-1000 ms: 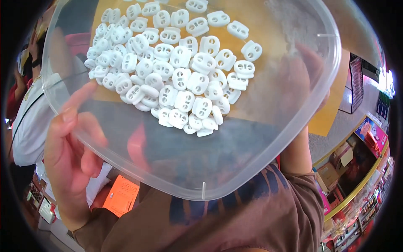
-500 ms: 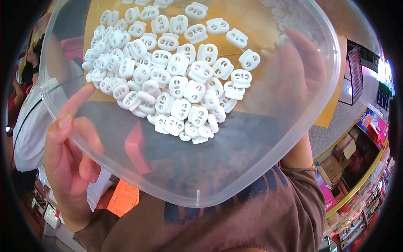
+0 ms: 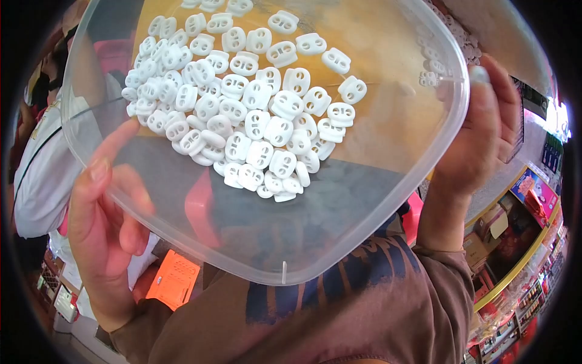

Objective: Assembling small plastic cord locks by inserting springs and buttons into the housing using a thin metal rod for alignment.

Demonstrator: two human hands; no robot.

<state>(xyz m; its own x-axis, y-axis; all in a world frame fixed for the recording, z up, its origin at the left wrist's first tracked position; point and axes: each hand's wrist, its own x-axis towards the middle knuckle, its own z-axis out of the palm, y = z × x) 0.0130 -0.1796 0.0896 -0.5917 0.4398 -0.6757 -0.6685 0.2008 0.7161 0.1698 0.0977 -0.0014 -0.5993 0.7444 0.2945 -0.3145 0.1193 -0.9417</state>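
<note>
A clear, cloudy plastic tub [image 3: 285,242] is held up in front of me, tilted. White plastic two-hole cord locks [image 3: 233,112] lie heaped on its left and middle, with several spread singly toward the right. My left hand [image 3: 112,206] grips the tub's left rim, the thumb at the edge and the other fingers showing through the plastic underneath. My right hand [image 3: 476,124] is beside the tub's right rim, fingers stretched upward with nothing visible in them. Whether it touches the rim is hard to tell. More white cord locks [image 3: 461,37] lie beyond that rim.
A yellow-brown surface [image 3: 376,130] shows through the tub. Below left is an orange plastic piece [image 3: 173,279]. A person in a white shirt [image 3: 42,182] stands at left. At right, shelves hold cardboard boxes [image 3: 490,230] and packaged goods.
My right hand has moved right, from behind the tub to outside its right rim. The tub has shifted slightly left and upward; my left hand keeps its hold.
</note>
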